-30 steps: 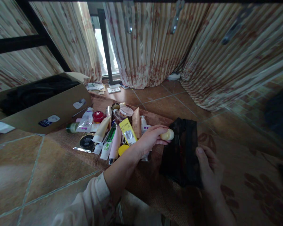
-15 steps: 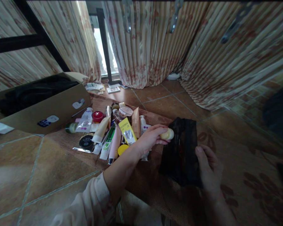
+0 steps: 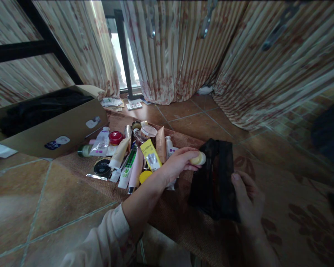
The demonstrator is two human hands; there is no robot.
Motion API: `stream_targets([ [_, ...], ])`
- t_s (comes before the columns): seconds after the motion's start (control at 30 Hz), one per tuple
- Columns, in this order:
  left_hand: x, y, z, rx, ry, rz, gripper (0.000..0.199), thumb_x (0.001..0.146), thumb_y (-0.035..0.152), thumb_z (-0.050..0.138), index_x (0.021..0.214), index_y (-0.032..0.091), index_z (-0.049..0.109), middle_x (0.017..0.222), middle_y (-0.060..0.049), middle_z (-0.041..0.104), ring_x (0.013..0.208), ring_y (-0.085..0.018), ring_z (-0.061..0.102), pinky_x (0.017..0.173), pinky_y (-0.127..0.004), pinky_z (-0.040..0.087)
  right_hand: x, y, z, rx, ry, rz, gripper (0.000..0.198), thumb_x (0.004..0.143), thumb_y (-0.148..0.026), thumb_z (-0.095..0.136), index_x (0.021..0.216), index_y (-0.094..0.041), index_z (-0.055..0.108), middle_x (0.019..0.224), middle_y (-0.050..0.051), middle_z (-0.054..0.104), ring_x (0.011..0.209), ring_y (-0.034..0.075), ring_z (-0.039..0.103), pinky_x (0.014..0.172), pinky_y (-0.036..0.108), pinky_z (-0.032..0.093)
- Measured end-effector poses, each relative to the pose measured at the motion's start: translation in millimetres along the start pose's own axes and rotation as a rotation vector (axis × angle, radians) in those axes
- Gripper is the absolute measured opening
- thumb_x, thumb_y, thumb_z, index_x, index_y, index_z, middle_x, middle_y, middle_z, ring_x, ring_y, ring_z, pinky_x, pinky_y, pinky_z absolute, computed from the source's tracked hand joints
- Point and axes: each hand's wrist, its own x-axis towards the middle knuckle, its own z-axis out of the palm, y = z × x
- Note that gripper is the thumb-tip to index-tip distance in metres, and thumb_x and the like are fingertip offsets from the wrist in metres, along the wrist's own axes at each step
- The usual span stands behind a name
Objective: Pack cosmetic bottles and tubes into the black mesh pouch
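My left hand (image 3: 180, 163) is closed around a small pale-yellow jar (image 3: 199, 159), its whitish end pointing right at the upper left edge of a black pouch (image 3: 225, 178). The pouch lies on the brown mat, with a slit-like opening down its middle. My right hand (image 3: 247, 196) pinches the pouch's right edge between thumb and fingers. Left of my left hand is a heap of cosmetics: a yellow box (image 3: 150, 155), a peach tube (image 3: 160, 144), a red jar (image 3: 115, 138), a green-and-white tube (image 3: 128, 168) and several other tubes.
A cardboard box (image 3: 72, 129) with black cloth (image 3: 44, 109) inside stands at the left. Papers (image 3: 113, 102) lie on the tiled floor near the window. Striped curtains (image 3: 167, 55) hang to the floor behind. The brown mat (image 3: 172, 207) runs beneath the heap and pouch.
Very little differs. My left hand and the pale-yellow jar have shifted a touch to the right; my right hand keeps its hold on the pouch.
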Motion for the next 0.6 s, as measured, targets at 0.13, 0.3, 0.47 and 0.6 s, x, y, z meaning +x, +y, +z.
stream_targets([
  [0.13, -0.3, 0.3, 0.2, -0.004, -0.003, 0.001, 0.013, 0.083, 0.022, 0.057, 0.093, 0.014, 0.059, 0.078, -0.004, 0.065, 0.063, -0.012, 0.063, 0.064, -0.024, 0.050, -0.7, 0.1, -0.1, -0.009, -0.003, -0.001, 0.032, 0.080, -0.049, 0.062, 0.090, -0.020, 0.069, 0.081, 0.003, 0.069, 0.072, 0.017, 0.061, 0.062, 0.027, 0.046],
  [0.3, -0.5, -0.1, 0.5, 0.005, -0.004, 0.008, 0.013, 0.083, 0.023, 0.057, 0.093, 0.014, 0.058, 0.078, -0.004, 0.065, 0.062, -0.011, 0.062, 0.063, -0.023, 0.050, -0.6, -1.1, -0.4, -0.024, 0.003, -0.014, 0.032, 0.080, -0.049, 0.063, 0.090, -0.020, 0.069, 0.083, 0.003, 0.069, 0.073, 0.017, 0.061, 0.063, 0.028, 0.046],
  [0.47, 0.2, -1.7, -0.6, 0.005, -0.020, 0.021, 0.014, 0.083, 0.022, 0.057, 0.093, 0.013, 0.058, 0.078, -0.004, 0.064, 0.062, -0.011, 0.062, 0.062, -0.022, 0.050, -0.2, -0.9, -0.7, -0.035, 0.004, -0.019, 0.033, 0.080, -0.048, 0.062, 0.091, -0.019, 0.069, 0.080, 0.004, 0.069, 0.071, 0.017, 0.061, 0.061, 0.027, 0.047],
  [0.6, 0.8, -2.0, -1.0, 0.009, -0.019, 0.015, 0.015, 0.083, 0.022, 0.057, 0.094, 0.013, 0.058, 0.079, -0.004, 0.065, 0.063, -0.011, 0.063, 0.061, -0.022, 0.050, -0.1, 1.0, -0.4, -0.018, 0.009, -0.010, 0.034, 0.079, -0.049, 0.063, 0.091, -0.018, 0.068, 0.081, 0.004, 0.069, 0.073, 0.017, 0.062, 0.061, 0.027, 0.047],
])
